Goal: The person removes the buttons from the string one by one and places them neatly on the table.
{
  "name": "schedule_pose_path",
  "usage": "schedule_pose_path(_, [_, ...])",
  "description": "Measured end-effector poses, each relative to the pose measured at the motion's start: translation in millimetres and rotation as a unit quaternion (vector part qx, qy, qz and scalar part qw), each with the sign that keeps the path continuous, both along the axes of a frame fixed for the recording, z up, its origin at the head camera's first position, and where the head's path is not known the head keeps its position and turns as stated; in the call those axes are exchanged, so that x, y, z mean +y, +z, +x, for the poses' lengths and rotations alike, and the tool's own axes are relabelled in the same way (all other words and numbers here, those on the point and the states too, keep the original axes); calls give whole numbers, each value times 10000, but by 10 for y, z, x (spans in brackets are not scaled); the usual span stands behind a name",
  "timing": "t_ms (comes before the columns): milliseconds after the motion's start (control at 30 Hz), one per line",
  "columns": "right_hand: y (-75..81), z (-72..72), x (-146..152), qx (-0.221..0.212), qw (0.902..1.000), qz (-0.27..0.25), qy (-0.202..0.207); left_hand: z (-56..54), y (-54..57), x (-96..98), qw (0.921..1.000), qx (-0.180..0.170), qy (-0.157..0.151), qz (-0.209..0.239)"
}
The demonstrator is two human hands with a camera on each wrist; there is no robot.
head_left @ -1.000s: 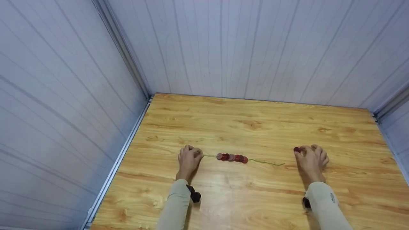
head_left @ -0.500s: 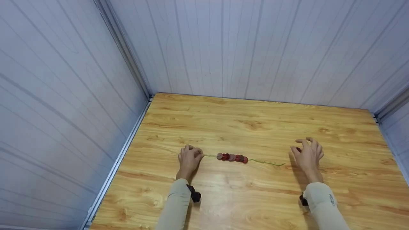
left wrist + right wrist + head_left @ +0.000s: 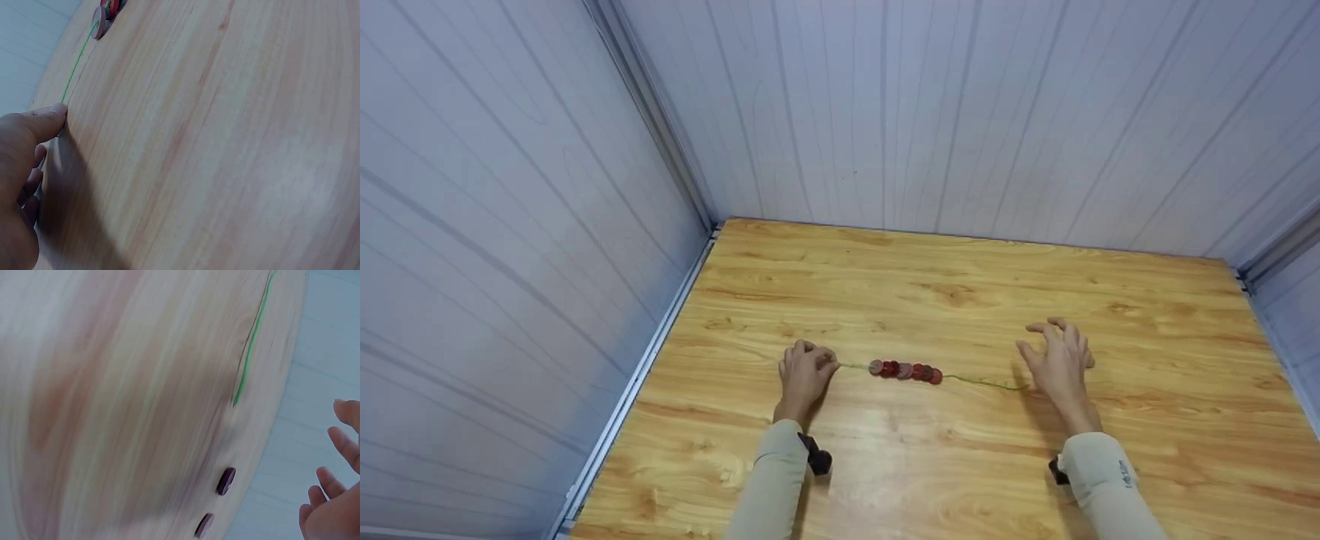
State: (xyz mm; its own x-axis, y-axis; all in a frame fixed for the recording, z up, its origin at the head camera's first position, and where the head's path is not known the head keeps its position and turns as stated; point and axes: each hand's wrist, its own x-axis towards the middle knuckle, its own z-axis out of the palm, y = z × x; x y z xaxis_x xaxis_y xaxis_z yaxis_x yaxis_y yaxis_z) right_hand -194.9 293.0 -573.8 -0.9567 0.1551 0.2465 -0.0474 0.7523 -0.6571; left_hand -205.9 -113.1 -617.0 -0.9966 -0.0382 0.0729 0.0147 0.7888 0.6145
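A green string (image 3: 988,382) runs across the wooden table (image 3: 945,465) with several red, brown and pinkish buttons (image 3: 905,370) threaded in an overlapping row. My left hand (image 3: 805,376) pinches the string's left end between thumb and forefinger. In the left wrist view the string (image 3: 77,63) stretches from the fingertips to the nearest button (image 3: 98,23). Over the string's free right end, my right hand (image 3: 1057,373) hovers with fingers spread, holding nothing. The right wrist view shows that loose end (image 3: 247,365) beyond a dark button (image 3: 226,481) and another button (image 3: 205,526), both lying on the table.
White panelled walls (image 3: 885,112) enclose the table at the back and sides. A metal strip (image 3: 641,367) runs along its left edge. A dark wrist camera (image 3: 816,457) sits at the left cuff.
My right hand has let go of a dark red button, opened its fingers, and moved left toward the string's free end. My left hand and the row of buttons have stayed put.
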Motion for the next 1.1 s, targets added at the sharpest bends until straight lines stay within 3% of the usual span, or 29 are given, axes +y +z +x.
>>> schedule_pose_path(400, [-76, -5, -267, 248, 9975, -246, 611, 4, -1, -2, 10000, 20, 9, 11])
schedule_pose_path(800, [-133, -1, -472, 18, 9932, -356, 1112, -3, 1, -11, 10000, -52, 18, -32])
schedule_pose_path(1100, [-208, 17, -568, 85, 9906, -247, 1340, -1, -10, -3, 10000, -17, 17, -23])
